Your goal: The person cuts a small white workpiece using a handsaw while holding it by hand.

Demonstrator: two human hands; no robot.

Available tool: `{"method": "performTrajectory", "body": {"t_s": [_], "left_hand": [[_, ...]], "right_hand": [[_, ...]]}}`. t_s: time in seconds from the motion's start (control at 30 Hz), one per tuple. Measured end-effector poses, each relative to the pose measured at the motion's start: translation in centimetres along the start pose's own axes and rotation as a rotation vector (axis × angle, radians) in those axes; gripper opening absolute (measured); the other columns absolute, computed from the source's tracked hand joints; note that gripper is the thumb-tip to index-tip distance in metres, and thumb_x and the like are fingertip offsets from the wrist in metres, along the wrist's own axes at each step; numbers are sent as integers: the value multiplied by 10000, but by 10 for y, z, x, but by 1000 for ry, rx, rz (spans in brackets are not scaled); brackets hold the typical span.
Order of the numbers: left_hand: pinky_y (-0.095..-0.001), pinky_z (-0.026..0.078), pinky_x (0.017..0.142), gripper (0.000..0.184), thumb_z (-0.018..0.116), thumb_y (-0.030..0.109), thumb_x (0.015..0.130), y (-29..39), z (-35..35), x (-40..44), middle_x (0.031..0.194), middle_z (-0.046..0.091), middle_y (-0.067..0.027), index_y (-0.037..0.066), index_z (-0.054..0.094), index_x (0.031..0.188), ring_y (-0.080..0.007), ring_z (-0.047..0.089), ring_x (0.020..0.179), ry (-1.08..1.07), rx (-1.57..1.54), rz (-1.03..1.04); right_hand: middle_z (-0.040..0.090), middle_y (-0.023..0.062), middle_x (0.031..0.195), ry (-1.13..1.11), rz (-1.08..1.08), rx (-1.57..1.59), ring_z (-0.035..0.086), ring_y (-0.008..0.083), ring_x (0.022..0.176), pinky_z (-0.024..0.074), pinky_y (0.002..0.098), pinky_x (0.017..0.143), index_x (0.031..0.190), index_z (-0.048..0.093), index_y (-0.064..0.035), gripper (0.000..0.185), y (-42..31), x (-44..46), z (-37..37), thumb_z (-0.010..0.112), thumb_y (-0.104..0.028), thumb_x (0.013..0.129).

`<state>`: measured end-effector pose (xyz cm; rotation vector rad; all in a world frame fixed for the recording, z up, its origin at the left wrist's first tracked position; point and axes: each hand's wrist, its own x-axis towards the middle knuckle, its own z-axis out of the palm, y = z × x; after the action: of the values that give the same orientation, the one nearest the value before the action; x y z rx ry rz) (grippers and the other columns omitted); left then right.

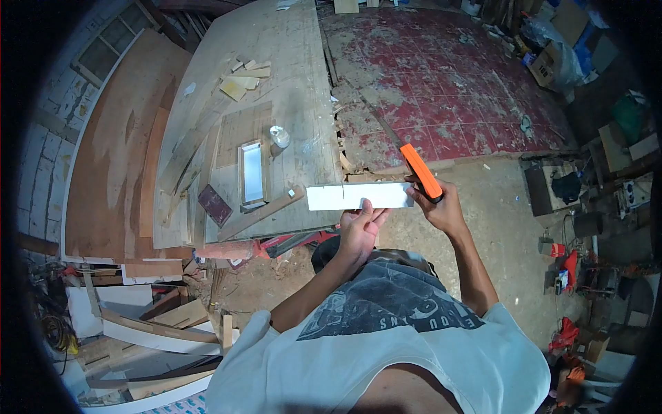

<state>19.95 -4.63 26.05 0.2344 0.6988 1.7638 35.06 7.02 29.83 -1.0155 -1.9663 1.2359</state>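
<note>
A white rectangular board is held level above the near right corner of the workbench. My left hand grips its lower edge near the middle, thumb on the face. A thin dark line crosses the board left of that thumb. My right hand is closed around the orange handle of a handsaw, and its fingers also touch the board's right end. The saw's narrow blade points away and to the left, apart from the board. Left of the board, a wood strip lies on the bench.
On the wooden workbench are a small wooden frame with a white inside, a jar, a dark red flat piece and several wood scraps. Offcuts are piled at lower left. Red tiled floor lies beyond.
</note>
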Motion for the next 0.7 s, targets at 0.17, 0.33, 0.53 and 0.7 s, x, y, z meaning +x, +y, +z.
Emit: {"method": "performTrajectory", "body": {"t_s": [0.17,0.33,0.53,0.7], "left_hand": [[-529,331,1096,516,533,231,947,-2,0,-4,1275,457,-276,-154,345,1234,-384,442,1251,14,-20,-30],[-528,325,1100,507,524,223,952,-4,1,-8,1280,455,-273,-151,341,1240,-384,441,1251,23,-20,-36],[-523,340,1089,503,522,219,955,-6,3,-15,1266,469,-265,-150,337,1243,-380,448,1246,42,-7,-50],[-526,343,1085,476,522,190,958,-10,-13,-14,1266,474,-261,-106,328,1277,-372,459,1238,26,27,-24]], "right_hand": [[672,60,807,-7,-8,15,553,79,740,468,271,661,1068,677,-23,261,-9,-5,0,713,-121,829],[679,69,828,-7,-28,22,561,82,761,473,278,679,1085,676,-35,261,-9,-10,-1,702,-112,836],[676,63,803,-9,9,21,554,77,746,469,276,673,1066,676,-32,252,-5,-16,-1,709,-124,834],[665,54,780,3,26,39,547,79,728,468,271,667,1036,672,-11,235,2,-21,4,709,-133,839]]}}
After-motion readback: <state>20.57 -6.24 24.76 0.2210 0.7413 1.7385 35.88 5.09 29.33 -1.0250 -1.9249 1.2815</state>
